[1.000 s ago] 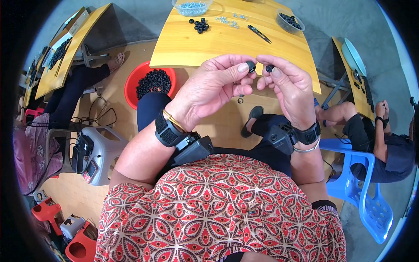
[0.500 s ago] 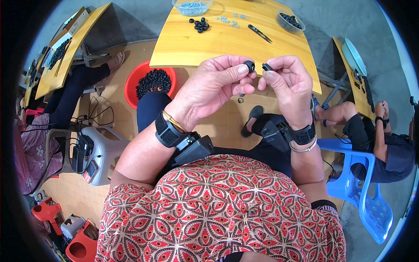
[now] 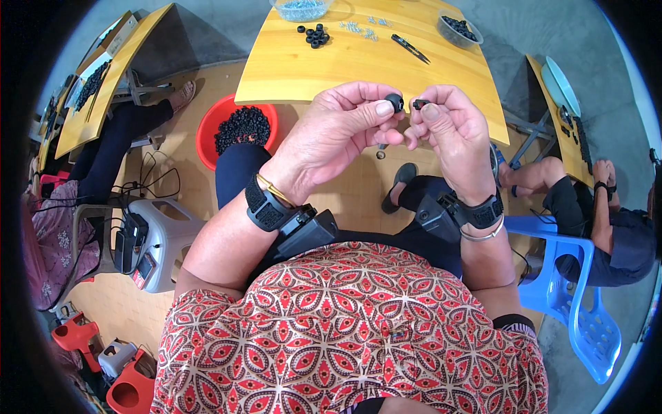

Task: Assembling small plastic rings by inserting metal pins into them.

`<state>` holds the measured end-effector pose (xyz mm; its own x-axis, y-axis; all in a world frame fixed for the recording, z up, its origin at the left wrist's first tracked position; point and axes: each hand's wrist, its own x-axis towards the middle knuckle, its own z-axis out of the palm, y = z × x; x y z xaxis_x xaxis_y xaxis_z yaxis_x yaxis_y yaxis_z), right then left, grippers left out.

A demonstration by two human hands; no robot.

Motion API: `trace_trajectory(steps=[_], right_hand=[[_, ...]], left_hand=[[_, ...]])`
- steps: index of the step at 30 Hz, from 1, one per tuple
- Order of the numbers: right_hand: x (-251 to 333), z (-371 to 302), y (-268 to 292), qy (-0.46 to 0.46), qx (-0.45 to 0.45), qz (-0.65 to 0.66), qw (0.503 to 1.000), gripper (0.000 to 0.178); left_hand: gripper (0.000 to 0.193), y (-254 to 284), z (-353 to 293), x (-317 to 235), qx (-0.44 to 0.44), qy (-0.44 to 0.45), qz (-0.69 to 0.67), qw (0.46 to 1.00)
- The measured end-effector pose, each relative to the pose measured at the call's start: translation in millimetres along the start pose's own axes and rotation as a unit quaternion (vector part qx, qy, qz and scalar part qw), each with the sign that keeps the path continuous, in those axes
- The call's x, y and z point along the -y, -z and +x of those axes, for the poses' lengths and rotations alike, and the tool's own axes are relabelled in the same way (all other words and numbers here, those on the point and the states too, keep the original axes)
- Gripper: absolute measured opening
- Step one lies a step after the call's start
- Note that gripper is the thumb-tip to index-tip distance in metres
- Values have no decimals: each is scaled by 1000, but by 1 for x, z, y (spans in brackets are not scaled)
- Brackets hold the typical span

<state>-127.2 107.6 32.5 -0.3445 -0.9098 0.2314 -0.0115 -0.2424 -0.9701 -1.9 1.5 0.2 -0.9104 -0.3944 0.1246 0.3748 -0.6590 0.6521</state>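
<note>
Pinches a round black piece [image 3: 395,102] between thumb and forefinger of the left hand [image 3: 348,117], with the other fingers loosely curled below. Grips a smaller black piece [image 3: 418,104] likewise in the right hand [image 3: 455,131], at the tips of thumb and forefinger. Holds both pieces in the air before the near edge of the yellow table [image 3: 303,76], about level, near each other but apart. Wears a black strap [image 3: 267,210] with a box on each wrist. Faces, across the tabletop, a cluster of black rings [image 3: 316,37], some scattered clear bits [image 3: 355,27], dark snips [image 3: 410,50], a clear tub [image 3: 303,14] of pale bits and a bowl [image 3: 460,41] of black pieces. Has a red tub [image 3: 205,131], heaped with black pieces, by the left knee. Has a grey stool [image 3: 157,245] to the left, a blue chair [image 3: 585,272] and a seated co-worker [image 3: 627,238] to the right.
</note>
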Motion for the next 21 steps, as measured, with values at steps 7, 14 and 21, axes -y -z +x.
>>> trace_trajectory(steps=[7, 14, 21], right_hand=[[0, -1, -3, -2, -5, -6, 1000, 10], [0, -1, -7, -3, -10, -28, 1000, 10], [-2, 0, -5, -1, 6, -36, 999, 10]], left_hand=[[17, -1, -1, -1, -7, -2, 5, 1000], [17, -3, -1, -2, -6, -1, -3, 1000], [15, -3, -2, -2, -21, -13, 31, 999]])
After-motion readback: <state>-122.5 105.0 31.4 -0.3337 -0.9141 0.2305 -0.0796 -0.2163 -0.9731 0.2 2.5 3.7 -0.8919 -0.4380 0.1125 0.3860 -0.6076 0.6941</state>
